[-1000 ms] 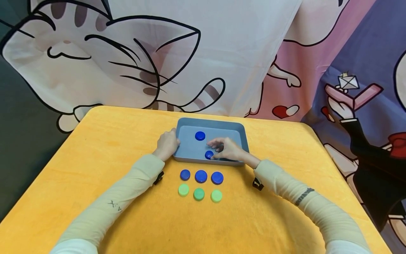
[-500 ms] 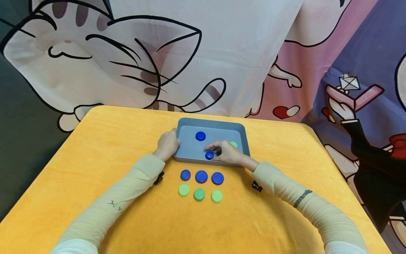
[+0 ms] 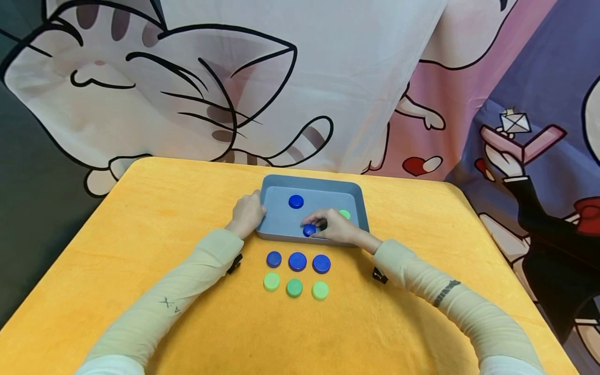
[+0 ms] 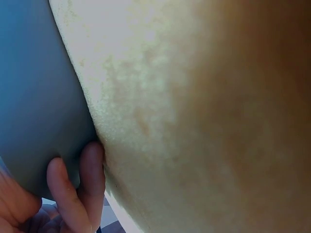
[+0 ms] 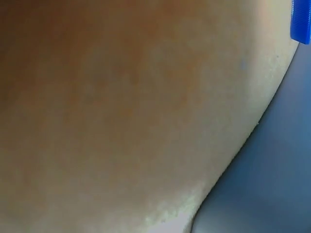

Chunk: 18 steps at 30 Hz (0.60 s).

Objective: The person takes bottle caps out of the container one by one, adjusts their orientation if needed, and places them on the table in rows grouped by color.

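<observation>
A blue-grey tray (image 3: 323, 191) lies toward the far side of the table. My left hand (image 3: 248, 214) holds its left side; in the left wrist view the fingers (image 4: 68, 194) press against the tray's outer wall (image 4: 43, 102). Inside the tray, near its front wall, my right hand (image 3: 338, 226) pinches a small blue bottle cap (image 3: 309, 230) between thumb and fingers. Another blue bottle cap (image 3: 296, 201) lies farther back in the tray. A light green bottle cap (image 3: 345, 213) shows behind the right hand, partly hidden. The right wrist view does not show the right hand's fingers.
In front of the tray sits a row of blue caps (image 3: 297, 261), with a row of green caps (image 3: 294, 287) nearer me. The yellow table (image 3: 225, 323) ends at a cartoon-printed curtain (image 3: 365, 78). A blue cap's edge (image 5: 301, 22) shows in the right wrist view.
My right hand has shifted slightly left and its fingers have come in round the small blue bottle cap. The green cap in the tray has come into view. The left hand stays put.
</observation>
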Motion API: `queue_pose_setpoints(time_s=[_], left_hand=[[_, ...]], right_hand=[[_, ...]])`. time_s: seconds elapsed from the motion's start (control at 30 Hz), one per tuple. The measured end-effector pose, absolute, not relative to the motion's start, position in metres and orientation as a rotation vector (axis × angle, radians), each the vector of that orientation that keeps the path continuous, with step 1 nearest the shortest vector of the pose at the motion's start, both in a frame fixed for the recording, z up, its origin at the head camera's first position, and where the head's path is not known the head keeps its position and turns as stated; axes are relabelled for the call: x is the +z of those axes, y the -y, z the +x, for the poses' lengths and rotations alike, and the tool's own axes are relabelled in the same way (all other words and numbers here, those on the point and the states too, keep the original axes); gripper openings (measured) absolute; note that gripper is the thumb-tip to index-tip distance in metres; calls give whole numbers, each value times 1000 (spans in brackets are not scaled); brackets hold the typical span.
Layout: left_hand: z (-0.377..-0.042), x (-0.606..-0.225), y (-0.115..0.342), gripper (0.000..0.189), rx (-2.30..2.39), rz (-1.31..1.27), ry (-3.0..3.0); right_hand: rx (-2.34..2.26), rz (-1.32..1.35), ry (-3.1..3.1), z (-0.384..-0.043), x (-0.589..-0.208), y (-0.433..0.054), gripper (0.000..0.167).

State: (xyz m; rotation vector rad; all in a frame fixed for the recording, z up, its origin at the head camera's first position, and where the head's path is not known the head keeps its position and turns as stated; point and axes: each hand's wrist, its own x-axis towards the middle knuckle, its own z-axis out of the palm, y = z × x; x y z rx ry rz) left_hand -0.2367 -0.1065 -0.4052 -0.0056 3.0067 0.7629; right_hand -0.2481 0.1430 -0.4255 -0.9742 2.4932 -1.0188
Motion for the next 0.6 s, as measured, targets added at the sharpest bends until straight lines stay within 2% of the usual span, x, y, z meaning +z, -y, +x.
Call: queue_pose_setpoints(time_s=[0.6], left_hand=[[-237,-407,107,44,771,-12,-3009]], right_hand=[[-1136,-954,-2547,-245,-422,-147,31]])
